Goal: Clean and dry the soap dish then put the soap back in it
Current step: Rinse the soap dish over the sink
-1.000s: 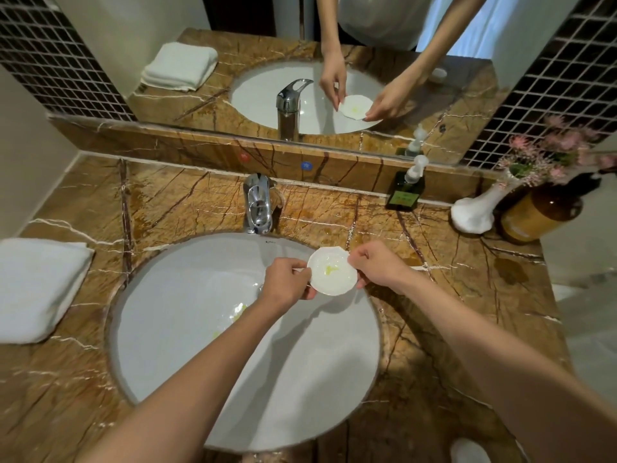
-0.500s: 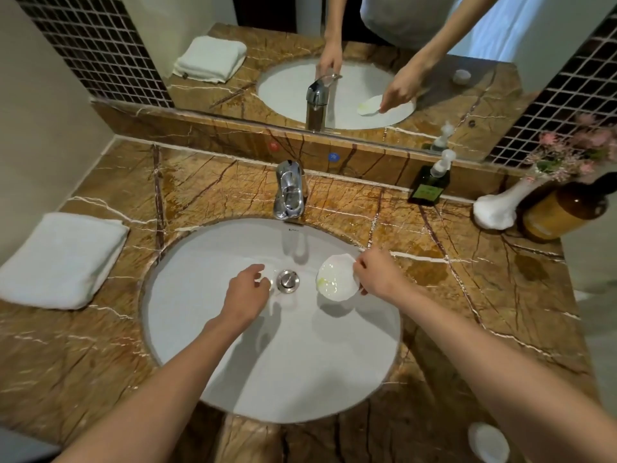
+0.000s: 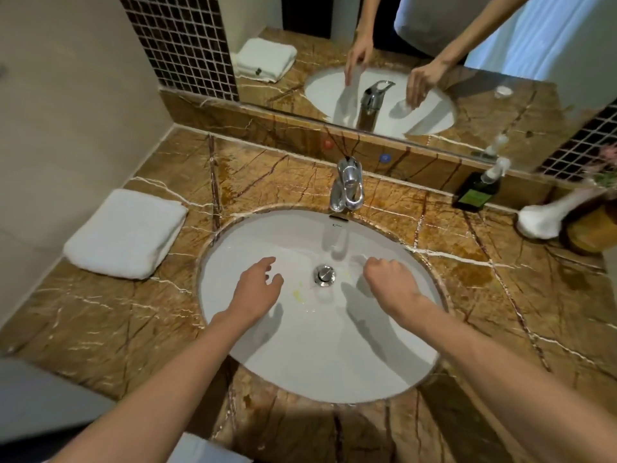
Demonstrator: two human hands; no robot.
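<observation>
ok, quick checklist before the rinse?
1. Soap dish gripped: cannot tell; right hand is curled, dish hidden or blurred.
2. Left hand free: ok, open and empty over the sink.
3. Water running: not ok, no stream from the faucet.
4. Towel ready: ok, folded on the counter left of the sink.
5. Sink clean: not ok, yellow residue near the drain.

Both bare forearms reach forward from the lower edge of the view, sleeves not visible. The left hand point(image 3: 257, 282) is held palm down, its fingers loosely spread and slightly curled, holding nothing. The right hand point(image 3: 389, 279) is curled into a loose fist, knuckles up, wrist bent a little downward. The hands are apart.
</observation>
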